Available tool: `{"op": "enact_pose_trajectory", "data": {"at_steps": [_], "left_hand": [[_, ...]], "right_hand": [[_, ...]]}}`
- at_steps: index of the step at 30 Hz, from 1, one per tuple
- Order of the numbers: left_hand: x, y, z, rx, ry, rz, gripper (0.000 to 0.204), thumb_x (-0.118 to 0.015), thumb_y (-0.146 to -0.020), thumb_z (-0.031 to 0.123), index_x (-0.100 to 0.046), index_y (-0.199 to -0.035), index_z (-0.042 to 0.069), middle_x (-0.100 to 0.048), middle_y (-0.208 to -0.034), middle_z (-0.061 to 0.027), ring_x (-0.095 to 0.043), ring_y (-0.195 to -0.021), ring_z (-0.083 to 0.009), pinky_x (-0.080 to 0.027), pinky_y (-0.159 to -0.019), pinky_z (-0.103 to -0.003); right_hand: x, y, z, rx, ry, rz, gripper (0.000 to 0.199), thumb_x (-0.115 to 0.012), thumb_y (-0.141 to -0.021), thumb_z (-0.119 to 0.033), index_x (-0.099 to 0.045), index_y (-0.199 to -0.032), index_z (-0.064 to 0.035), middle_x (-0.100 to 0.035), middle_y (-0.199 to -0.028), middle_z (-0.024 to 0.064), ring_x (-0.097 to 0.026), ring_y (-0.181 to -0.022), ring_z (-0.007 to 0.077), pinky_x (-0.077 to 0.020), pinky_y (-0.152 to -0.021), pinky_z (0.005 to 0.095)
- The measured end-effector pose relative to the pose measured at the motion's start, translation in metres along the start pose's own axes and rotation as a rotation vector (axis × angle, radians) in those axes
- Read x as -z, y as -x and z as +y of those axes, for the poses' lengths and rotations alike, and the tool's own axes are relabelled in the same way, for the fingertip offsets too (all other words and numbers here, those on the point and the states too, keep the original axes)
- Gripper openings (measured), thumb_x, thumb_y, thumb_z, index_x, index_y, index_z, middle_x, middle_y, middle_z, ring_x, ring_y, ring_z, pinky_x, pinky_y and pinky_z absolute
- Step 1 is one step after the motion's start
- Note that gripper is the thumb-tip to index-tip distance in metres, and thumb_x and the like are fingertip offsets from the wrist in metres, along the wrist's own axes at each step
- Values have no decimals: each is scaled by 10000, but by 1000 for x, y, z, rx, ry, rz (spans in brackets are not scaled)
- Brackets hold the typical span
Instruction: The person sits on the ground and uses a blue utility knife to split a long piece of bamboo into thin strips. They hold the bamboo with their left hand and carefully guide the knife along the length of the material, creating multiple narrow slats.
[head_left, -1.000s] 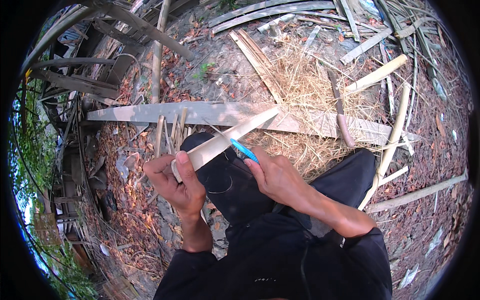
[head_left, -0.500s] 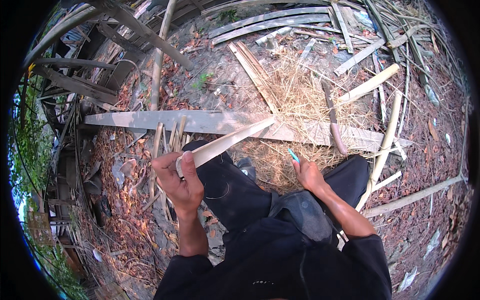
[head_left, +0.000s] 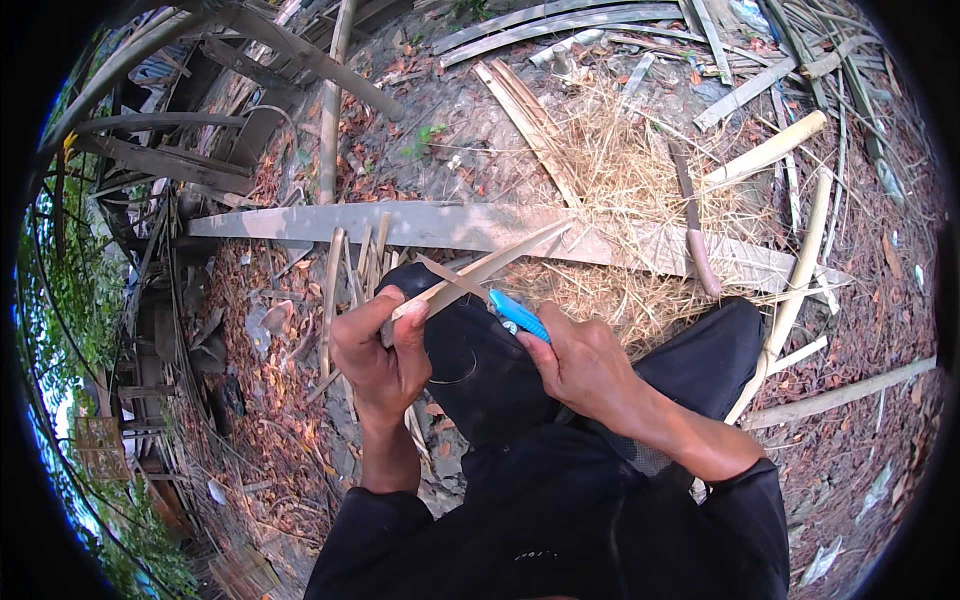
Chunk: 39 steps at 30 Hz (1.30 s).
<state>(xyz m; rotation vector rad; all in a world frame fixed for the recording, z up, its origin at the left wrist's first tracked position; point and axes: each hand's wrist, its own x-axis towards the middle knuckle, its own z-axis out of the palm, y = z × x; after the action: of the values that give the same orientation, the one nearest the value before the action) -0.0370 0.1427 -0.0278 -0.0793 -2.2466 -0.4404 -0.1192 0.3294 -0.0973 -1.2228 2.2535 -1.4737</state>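
The left hand (head_left: 378, 352) has its grip clenched around the near end of a long pale split bamboo strip (head_left: 490, 268), which slants up and away to the right over the person's black-trousered knee (head_left: 470, 350). The right hand (head_left: 580, 365) grasps a blue-handled knife (head_left: 518, 314), its tip meeting the strip just beside the left thumb. Behind lies a long grey wooden plank (head_left: 420, 225) across the leaf-littered ground (head_left: 250, 330), with a heap of dry straw-like shavings (head_left: 620, 180) and a brown-handled chopping blade (head_left: 695, 235) resting on the plank.
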Motion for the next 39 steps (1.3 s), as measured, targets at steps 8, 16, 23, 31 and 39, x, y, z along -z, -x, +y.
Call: {"op": "enact_pose_trajectory", "data": {"at_steps": [8, 16, 23, 31, 39], "left_hand": [[7, -1, -18, 78, 16, 33, 169, -577, -953, 105, -440, -1013, 24, -478, -865, -54, -458, -668, -87, -390, -626, -228], [-8, -4, -12, -7, 15, 46, 202, -555, -961, 124, -416, -1062, 16, -478, -907, -78, -478, -673, -106, -400, -587, -199], [-9, 6, -19, 84, 161, 101, 260, -553, -975, 180, -364, -1034, 11, -411, -862, -67, -467, -620, -130, -391, -568, -247], [-12, 7, -28, 43, 202, 148, 292, -533, -990, 268, -356, -1017, 38, -402, -745, -55, -407, -525, -100, -368, -482, -235], [-4, 10, -36, 202, 67, 243, 312, -514, -997, 316, -349, -1020, 53, -466, -619, -74, -426, -507, -97, -388, -480, -201]], "right_hand": [[-26, 98, 211, -636, 443, -99, 447, -440, -1002, -367, -590, -915, 44, -627, -769, 312, -627, -642, 453, -514, -640, 520], [28, 1, 26, -247, -133, -54, 332, -486, -998, -293, -517, -893, 20, -540, -549, 212, -558, -524, 430, -420, -503, 481], [-13, -21, 63, -342, -7, -57, 383, -457, -1008, -311, -539, -862, 34, -540, -533, 231, -562, -512, 437, -433, -494, 493], [-40, 51, 240, -571, 443, 92, 496, -391, -1018, -374, -588, -993, 80, -587, -557, 222, -617, -541, 374, -512, -577, 479], [-51, -11, 170, -357, 115, 20, 458, -411, -1013, -386, -568, -912, 32, -598, -611, 224, -578, -523, 409, -508, -609, 482]]}}
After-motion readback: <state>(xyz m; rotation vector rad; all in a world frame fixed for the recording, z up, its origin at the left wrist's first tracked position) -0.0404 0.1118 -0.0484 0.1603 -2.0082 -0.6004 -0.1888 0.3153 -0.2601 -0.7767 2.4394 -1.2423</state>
